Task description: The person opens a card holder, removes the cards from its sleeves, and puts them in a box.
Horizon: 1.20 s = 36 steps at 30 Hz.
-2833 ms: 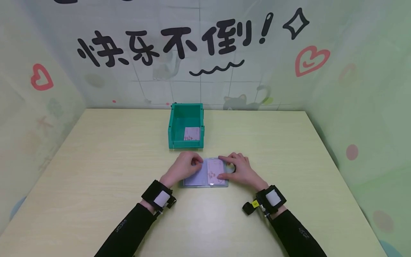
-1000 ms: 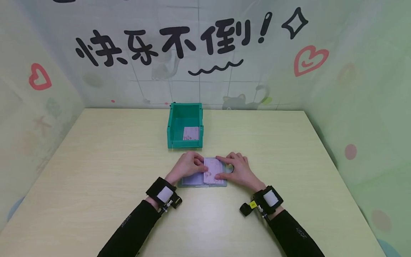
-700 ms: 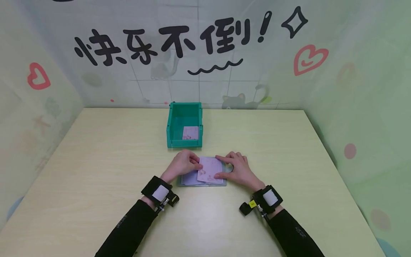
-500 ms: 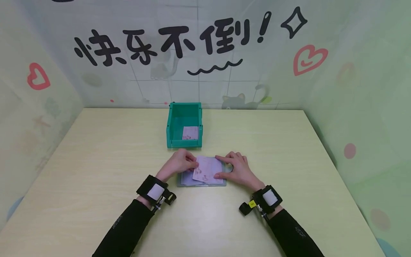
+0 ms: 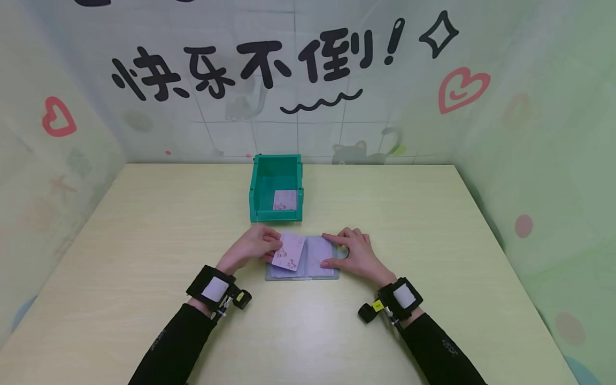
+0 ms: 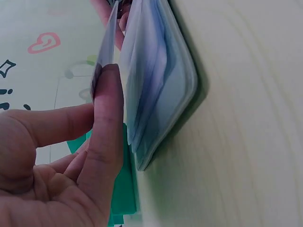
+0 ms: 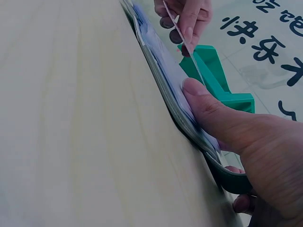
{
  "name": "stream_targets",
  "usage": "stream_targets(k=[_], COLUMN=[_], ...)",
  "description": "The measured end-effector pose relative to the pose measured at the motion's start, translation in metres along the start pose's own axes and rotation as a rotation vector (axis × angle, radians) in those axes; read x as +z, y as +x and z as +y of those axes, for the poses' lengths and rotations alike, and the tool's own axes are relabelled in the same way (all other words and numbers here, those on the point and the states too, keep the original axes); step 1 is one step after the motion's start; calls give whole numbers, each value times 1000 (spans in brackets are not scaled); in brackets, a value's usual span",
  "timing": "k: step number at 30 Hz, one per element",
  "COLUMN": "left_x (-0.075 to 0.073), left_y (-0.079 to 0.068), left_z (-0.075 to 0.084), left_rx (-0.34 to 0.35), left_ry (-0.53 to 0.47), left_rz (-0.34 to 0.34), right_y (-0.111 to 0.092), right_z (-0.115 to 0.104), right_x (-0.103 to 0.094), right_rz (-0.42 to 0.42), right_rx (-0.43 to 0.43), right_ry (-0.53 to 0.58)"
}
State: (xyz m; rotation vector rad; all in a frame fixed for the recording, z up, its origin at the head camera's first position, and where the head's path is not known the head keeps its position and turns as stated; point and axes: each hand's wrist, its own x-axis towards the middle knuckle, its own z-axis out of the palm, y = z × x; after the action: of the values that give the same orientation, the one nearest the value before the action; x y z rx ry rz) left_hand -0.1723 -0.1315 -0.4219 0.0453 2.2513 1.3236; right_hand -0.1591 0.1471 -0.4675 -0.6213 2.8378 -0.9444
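Observation:
My left hand (image 5: 252, 246) pinches a small pink printed card (image 5: 290, 251) by its left edge, thumb against fingers. The card is tilted above the left page of an open pocket album (image 5: 302, 271), and the left wrist view shows a gap between card (image 6: 106, 47) and pages (image 6: 142, 80). On the album's right side, my right hand (image 5: 355, 254) grips its edge. In the right wrist view the thumb (image 7: 203, 97) presses on the pages while other fingertips show past the cover's edge. The right page looks plain lilac.
Behind the album stands a green open-front bin (image 5: 276, 216) with a pink card (image 5: 285, 200) lying in it. A printed cloth backdrop (image 5: 216, 128) rises along the table's far edge and both sides.
The card has come out of the right page's clear pocket and moved left, tilting, in my left hand's pinch. My right hand stays at the album's right edge.

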Motion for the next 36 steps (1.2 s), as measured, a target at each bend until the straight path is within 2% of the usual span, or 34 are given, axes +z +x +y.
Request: stream_targets(k=[5,9,15,20,24,28,36], left_x=[-10,-18,-30,-32,-31,-28,-19], left_y=[-3,-2,6,18,29,37,51], left_z=[4,10,22,31,36,38,42], left_rx=[54,105,135,153,155,179,235], left_ry=[-35,-79,-131,-136,-97,-7,105], left_rz=[10,55,167,263,377,497,586], right_y=[1,1,3,2,1,0,-2], right_z=[1,1,3,3,3,2,1], right_x=[0,0,-1,-2,-2,-1,0], right_rz=[2,6,7,9,6,-3,-8], right_rx=[0,0,-1,-6,-3,-2,6], right_ry=[3,0,-4,-6,-3,2,5])
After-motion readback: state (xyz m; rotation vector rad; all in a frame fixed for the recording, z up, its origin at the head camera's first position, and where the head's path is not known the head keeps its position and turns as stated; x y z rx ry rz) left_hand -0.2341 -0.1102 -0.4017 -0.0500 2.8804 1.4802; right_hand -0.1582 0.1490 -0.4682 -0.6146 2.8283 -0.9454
